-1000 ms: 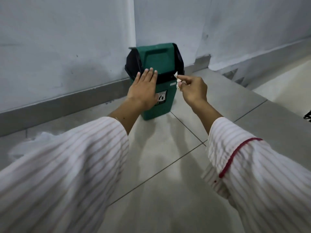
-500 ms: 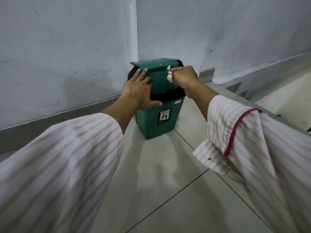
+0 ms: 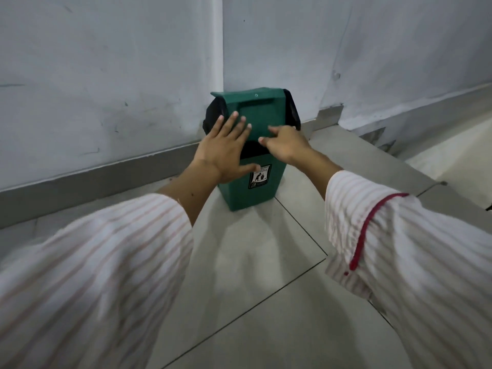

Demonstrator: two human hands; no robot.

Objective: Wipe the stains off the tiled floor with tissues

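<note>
- Left hand (image 3: 226,150): grip wide, fingers straight and spread, laid flat against the green swing flap (image 3: 262,118) of the bin (image 3: 246,193); thumb stretched out across the bin's front, just above its label (image 3: 259,176).
- Right hand (image 3: 286,143): grip narrow, fingers loosely bent, forefinger and thumb pointing toward the flap beside the left hand; nothing visibly held. Whether the fingertips touch the flap cannot be told.
- Edges and room: below the two hands a dark slot of the bin mouth shows under the flap's lower edge. Beyond the hands the bin stands close in front of the white wall (image 3: 106,75) and its grey skirting (image 3: 93,179). To the right of the right hand, a raised grey step (image 3: 354,155) runs along the wall, its edge near the bin's side. Toward the person from both hands the tiled floor (image 3: 255,262) lies open, crossed by dark grout lines.
- In the way: the wide striped sleeves (image 3: 93,275) cover much of the near floor on either side of the wrists.
- Task's thing: no tissue can be seen in either grip or on the floor. The floor tiles beneath and behind the hands look pale grey and glossy; no distinct stain can be made out on the visible part.
</note>
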